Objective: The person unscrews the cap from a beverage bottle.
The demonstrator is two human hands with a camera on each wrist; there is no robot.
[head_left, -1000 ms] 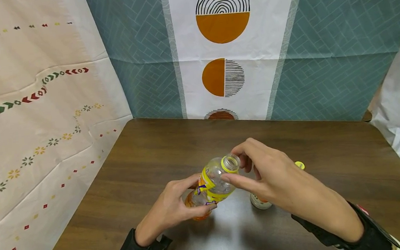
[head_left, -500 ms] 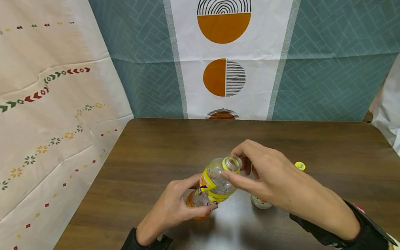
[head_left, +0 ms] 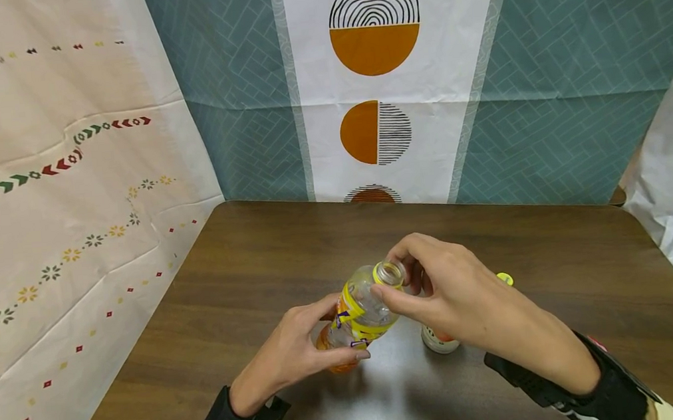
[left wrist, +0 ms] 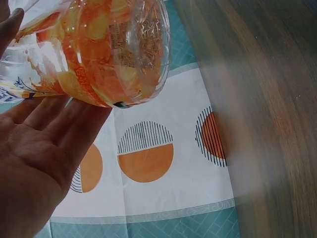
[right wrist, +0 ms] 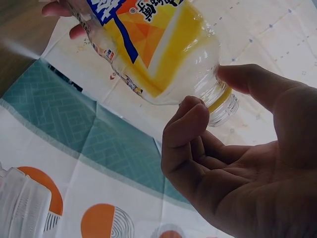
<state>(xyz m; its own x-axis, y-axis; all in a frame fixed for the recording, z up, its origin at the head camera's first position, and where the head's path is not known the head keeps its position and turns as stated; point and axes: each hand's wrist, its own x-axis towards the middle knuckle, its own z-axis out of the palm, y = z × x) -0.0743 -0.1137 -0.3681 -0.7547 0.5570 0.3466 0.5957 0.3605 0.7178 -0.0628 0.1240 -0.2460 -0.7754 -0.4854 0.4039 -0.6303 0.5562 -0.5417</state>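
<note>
Bottle [head_left: 364,306], tilted and open-mouthed over the bench [head_left: 257,263]: the left hand [head_left: 297,343] has its fingers clamped round the body, and the right hand [head_left: 445,280] pinches the neck. Its one visible label [right wrist: 143,37] is orange and yellow (a small ® reads; the characters are cropped). Beside it, one container [head_left: 437,343], partly hidden, and one yellow cap [head_left: 505,278].

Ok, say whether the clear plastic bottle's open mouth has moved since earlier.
No: in the head view, the mouth of the bottle shows no clear shift against the far edge of the brown table.
</note>
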